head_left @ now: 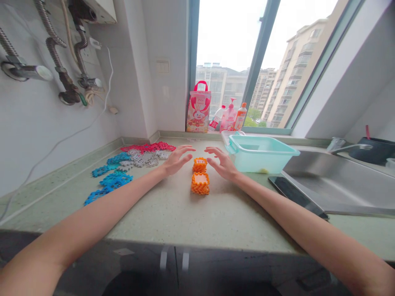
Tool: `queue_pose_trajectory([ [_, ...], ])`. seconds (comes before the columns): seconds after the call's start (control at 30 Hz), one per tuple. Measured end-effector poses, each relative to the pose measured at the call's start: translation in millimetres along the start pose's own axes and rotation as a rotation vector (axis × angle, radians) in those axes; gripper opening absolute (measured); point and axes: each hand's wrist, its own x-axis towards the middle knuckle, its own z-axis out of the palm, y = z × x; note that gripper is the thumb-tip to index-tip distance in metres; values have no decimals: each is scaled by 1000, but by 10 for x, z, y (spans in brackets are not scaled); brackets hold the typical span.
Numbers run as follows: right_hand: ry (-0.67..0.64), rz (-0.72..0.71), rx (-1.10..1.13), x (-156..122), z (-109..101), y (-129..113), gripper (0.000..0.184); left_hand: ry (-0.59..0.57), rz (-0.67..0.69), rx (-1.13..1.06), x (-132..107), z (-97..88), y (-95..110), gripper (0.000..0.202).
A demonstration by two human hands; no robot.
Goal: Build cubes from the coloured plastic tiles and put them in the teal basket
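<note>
Two orange cubes built from toothed plastic tiles stand on the green countertop (pixel 173 213): the nearer cube (pixel 200 183) and the farther cube (pixel 200 164). My left hand (pixel 175 159) hovers just left of the farther cube, fingers stretched out and spread. To the cube's right, my right hand (pixel 222 163) mirrors it with fingers spread too. Neither hand holds anything.
Loose flat tiles lie at the left: blue (pixel 111 181), grey-white (pixel 145 158), red (pixel 148 146). A pale teal tub (pixel 262 154) stands right of the hands, a phone (pixel 296 196) and steel sink (pixel 333 181) beyond. A pink bag (pixel 198 107) and bottles (pixel 230 117) sit by the window.
</note>
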Motion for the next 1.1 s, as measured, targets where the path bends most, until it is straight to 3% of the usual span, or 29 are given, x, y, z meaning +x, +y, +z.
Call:
queue_pose_trajectory([
  [0.13,-130,-102,-115,132,-116,-183,57,60,-111,-20,-17,-13,-119,58],
  [0.3,-179,-38,-115,199,-153,-191,47,68,-131,-8,-54,-25,-149,61],
  [0.53,-247,67,106,61,0,-56,63,83,-132,-1,-74,-48,-182,64],
  [0.63,-288,49,127,18,73,-39,67,84,-139,-3,-67,-43,-210,66],
  [0.97,-341,8,9,-24,171,0,93,73,-183,-13,-86,-88,-171,78],
  [1.1,-371,-36,-137,-7,214,30,86,66,-194,-2,-84,-94,-164,81],
])
